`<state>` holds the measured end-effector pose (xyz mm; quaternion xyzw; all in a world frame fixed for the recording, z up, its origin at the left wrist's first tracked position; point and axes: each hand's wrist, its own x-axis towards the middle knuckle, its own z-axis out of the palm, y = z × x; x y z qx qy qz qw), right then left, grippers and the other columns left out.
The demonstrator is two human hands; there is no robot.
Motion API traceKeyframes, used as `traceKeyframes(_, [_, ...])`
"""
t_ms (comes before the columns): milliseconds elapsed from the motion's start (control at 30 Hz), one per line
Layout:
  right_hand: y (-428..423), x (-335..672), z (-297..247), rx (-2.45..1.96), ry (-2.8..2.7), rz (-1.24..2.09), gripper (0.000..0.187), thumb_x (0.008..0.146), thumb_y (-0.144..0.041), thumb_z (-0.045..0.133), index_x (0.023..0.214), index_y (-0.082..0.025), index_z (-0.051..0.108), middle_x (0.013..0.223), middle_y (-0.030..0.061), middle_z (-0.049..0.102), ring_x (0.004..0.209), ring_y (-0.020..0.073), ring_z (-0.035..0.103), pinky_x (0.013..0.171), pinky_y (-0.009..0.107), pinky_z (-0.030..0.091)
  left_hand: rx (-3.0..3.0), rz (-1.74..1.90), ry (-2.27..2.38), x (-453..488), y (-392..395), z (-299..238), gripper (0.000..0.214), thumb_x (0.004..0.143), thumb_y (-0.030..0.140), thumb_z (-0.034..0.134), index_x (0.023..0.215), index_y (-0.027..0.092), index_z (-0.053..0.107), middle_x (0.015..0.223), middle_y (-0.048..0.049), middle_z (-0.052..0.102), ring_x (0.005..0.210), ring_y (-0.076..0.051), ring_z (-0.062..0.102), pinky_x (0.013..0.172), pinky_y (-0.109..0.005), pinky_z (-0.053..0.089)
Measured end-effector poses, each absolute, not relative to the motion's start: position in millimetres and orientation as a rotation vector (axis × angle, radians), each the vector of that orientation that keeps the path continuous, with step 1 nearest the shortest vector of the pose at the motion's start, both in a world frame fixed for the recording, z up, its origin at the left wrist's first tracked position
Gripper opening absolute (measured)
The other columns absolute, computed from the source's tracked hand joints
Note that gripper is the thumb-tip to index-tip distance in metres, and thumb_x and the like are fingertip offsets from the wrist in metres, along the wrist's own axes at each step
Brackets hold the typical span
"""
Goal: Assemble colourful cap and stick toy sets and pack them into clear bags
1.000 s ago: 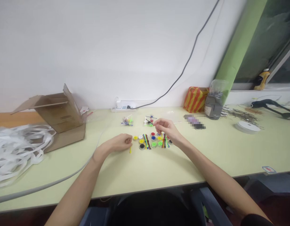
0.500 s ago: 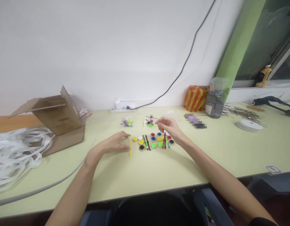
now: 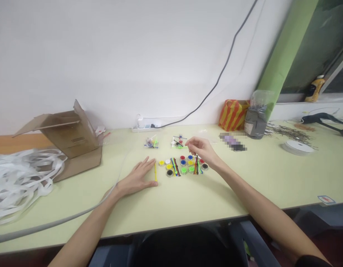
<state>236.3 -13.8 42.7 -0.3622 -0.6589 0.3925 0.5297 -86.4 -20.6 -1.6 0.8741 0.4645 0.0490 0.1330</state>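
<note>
Head view: your left hand (image 3: 136, 178) lies spread wide just beside the yellow stick (image 3: 155, 171), which looks light and thin, best pinched mid-length; your right hand (image 3: 202, 149) is narrowed above the caps (image 3: 183, 170), any held item unclear.

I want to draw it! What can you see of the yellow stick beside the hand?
The yellow stick is thin, straight and looks like plastic. It lies flat on the pale green table top, beside the left hand; I cannot tell if the hand touches it. Small round coloured discs sit just past it.
</note>
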Motion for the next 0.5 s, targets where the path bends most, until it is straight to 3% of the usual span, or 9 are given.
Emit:
traceKeyframes(200, [-13.6,236.0,41.1,-0.868,-1.647,0.912,0.018,0.083,-0.034,0.062,0.088,-0.017,0.066,0.071,0.0005,0.059,0.063,0.0129,0.056,0.059,0.026,0.044,2.550,0.188,1.313,-78.4,-23.1,0.0,0.093,0.087,0.072,0.053,0.162,0.028,0.019,0.168,-0.0059,0.017,0.156,-0.030,0.005,0.127,-0.048,0.011])
traceKeyframes(367, [-13.6,237.9,40.5,-0.839,-1.705,0.927,0.016,0.084,-0.031,0.061,0.090,-0.018,0.066,0.072,0.0002,0.059,0.066,0.0136,0.058,0.063,0.027,0.046,2.506,0.174,1.351,-74.7,-24.4,1.9,0.101,0.085,0.074,0.055,0.163,0.025,0.012,0.168,-0.0072,0.011,0.156,-0.030,0.003,0.128,-0.047,0.010])
traceKeyframes(500, [-13.7,239.3,42.2,-0.850,-1.708,0.925,0.016,0.084,-0.031,0.061,0.090,-0.018,0.066,0.072,0.0005,0.060,0.066,0.0138,0.058,0.063,0.027,0.046,2.526,0.201,1.326,-74.6,-23.0,-0.3,0.095,0.086,0.073,0.054,0.162,0.026,0.019,0.168,-0.0084,0.017,0.156,-0.031,0.004,0.127,-0.049,0.010])
